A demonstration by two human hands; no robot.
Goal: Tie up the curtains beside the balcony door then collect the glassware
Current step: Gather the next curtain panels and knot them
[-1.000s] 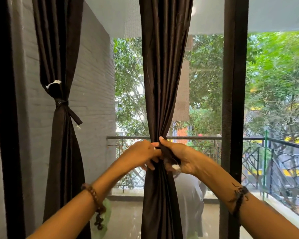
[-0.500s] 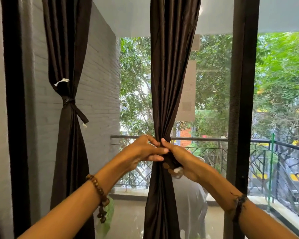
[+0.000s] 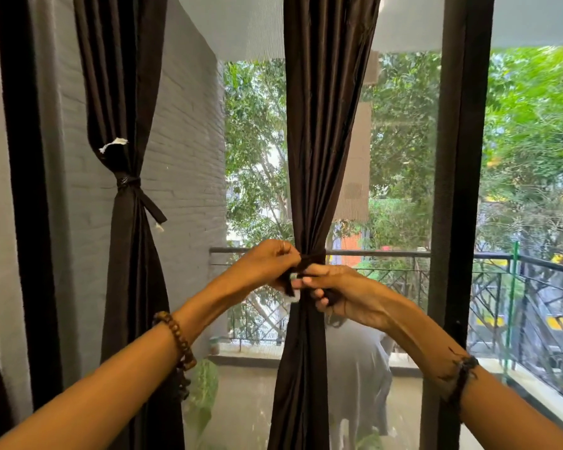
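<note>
Knotting centre curtain (image 3: 319,157)
L hand (image 3: 267,264) & R hand (image 3: 342,292) fingers clamped on tie band (image 3: 314,257) ends, frame centre; band horizontal across vertical curtain.

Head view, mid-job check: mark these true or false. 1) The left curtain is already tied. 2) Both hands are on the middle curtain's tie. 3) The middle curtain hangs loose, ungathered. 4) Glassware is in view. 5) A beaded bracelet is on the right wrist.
1) True: the left curtain is cinched by a knotted tie.
2) True: the left hand and right hand both grip the tie on the middle curtain.
3) False: it is gathered tight at the hands.
4) False: no glassware shows.
5) False: the beaded bracelet is on the left wrist.
</note>
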